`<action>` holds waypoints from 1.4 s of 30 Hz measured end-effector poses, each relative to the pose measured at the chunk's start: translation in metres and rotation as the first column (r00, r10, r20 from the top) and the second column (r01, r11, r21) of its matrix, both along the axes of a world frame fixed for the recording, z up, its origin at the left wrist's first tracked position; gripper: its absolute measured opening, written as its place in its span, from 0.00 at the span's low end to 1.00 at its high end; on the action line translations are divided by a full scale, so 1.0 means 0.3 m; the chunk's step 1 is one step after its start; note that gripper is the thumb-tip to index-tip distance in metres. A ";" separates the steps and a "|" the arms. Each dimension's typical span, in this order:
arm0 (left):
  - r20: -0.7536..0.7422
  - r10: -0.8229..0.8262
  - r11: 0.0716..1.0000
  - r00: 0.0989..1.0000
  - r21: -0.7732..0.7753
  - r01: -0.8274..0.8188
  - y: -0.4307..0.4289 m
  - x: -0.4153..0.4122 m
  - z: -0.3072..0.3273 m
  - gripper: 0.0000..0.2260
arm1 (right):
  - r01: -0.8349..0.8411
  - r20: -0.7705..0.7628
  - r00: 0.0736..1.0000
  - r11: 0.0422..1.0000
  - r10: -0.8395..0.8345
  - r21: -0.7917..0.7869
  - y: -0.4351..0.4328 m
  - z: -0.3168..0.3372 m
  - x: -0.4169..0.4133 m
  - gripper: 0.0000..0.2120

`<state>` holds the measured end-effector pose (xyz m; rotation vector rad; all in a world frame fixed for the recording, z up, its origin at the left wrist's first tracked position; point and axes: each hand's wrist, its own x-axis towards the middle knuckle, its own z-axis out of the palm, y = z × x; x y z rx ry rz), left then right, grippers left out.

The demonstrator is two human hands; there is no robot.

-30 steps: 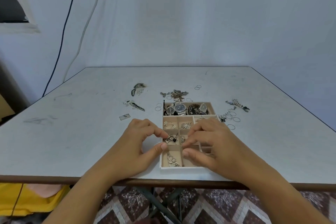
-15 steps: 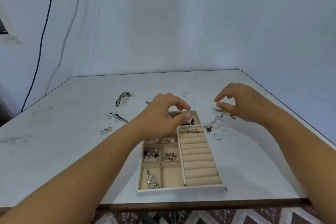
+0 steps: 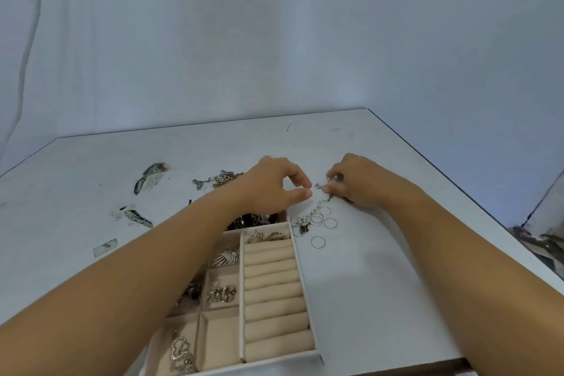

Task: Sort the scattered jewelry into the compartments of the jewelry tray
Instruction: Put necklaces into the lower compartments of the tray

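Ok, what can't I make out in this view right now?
Head view:
- Far end of the jewelry tray: mostly behind the left hand.
- Tray's left column: partly under the left forearm.
- The small silver piece in the right hand's grip: too small to identify.
- Whether the left hand holds anything: too small.

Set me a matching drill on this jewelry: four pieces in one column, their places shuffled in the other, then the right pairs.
Pieces
1. thin loose rings
2. heart-shaped piece
3. tangled chain pile
4. silver chain piece

Places
A. pinched by the right hand
B. in the nearest left compartment of the jewelry tray
C. on the table, right of the tray
D. on the table, left of the left hand

Pairs: 1-C, 2-B, 3-D, 4-A
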<state>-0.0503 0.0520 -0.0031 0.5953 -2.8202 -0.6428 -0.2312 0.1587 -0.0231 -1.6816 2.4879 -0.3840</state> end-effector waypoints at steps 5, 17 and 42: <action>0.090 0.037 0.999 0.995 0.002 -0.037 0.022 -0.024 -0.001 0.09 | 0.006 0.091 0.996 0.995 0.003 -0.097 -0.004 -0.005 0.004 0.09; 0.127 0.124 0.983 0.984 -0.148 -0.105 0.074 -0.057 -0.008 0.09 | 0.014 0.147 0.989 0.982 0.014 -0.189 0.002 -0.022 0.007 0.11; -0.094 0.172 0.985 0.981 0.048 -0.168 0.017 -0.035 -0.027 0.06 | 0.084 0.290 0.955 0.896 0.052 -0.437 0.011 -0.001 0.060 0.04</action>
